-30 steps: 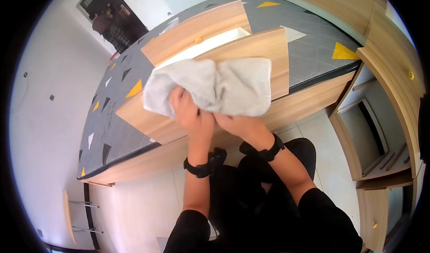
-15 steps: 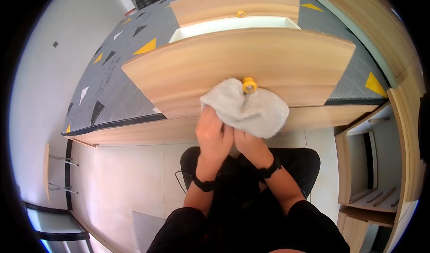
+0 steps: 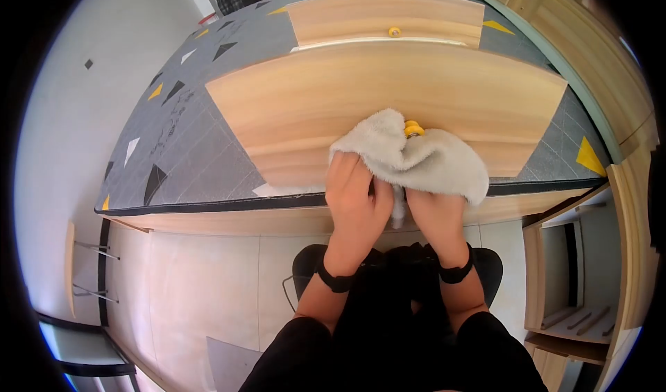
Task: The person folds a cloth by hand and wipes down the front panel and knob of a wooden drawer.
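A fluffy pale grey cloth [image 3: 444, 159] is bunched between my two hands, in front of a wooden drawer front [image 3: 388, 80]. My left hand [image 3: 354, 201] grips its left end with bent fingers. The fingers of my right hand [image 3: 440, 218] are tucked under its right side and largely hidden. Just above the cloth's middle fold a yellow round knob [image 3: 414, 128] pokes out from the drawer front. Between my hands hangs a small whitish, translucent thing [image 3: 397, 208] whose kind I cannot make out.
The drawer stands on a grey mattress [image 3: 194, 163] with yellow, black and white triangles. Behind it is a second wooden panel [image 3: 347, 17] with a yellow knob [image 3: 395, 32]. A wooden cabinet [image 3: 534, 274] is at the right, a black stool [image 3: 492, 270] beneath me.
The drawer front has tilted so less of the white interior shows behind it. My hands and the cloth sit farther right in view, and my hands are farther apart.
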`<act>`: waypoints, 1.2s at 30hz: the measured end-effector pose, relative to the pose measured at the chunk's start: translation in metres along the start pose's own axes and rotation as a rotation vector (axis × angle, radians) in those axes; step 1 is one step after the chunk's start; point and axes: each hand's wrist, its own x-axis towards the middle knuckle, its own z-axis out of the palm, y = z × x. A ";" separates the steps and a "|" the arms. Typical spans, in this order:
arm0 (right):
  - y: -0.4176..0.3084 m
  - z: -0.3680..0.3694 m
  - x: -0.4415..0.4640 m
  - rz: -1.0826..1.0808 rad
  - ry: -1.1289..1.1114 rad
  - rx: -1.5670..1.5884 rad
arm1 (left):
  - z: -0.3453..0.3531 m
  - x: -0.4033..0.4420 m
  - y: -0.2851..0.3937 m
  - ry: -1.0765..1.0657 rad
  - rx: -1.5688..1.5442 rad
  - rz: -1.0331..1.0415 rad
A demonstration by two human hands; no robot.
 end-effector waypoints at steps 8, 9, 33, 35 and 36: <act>0.019 0.013 -0.028 -0.054 0.072 -0.210 | -0.005 -0.027 -0.009 -0.066 0.053 -0.019; 0.020 0.014 -0.032 -0.090 0.096 -0.352 | -0.008 -0.038 -0.014 -0.117 0.101 -0.003; -0.003 0.108 -0.035 -0.292 -0.065 -0.243 | -0.084 -0.068 -0.041 -0.035 0.601 -0.206; 0.010 0.077 -0.044 -0.322 -0.015 -0.268 | -0.060 -0.079 -0.030 -0.069 0.712 -0.010; 0.022 0.060 -0.046 -0.359 0.031 -0.304 | -0.047 -0.080 -0.025 -0.068 0.711 -0.009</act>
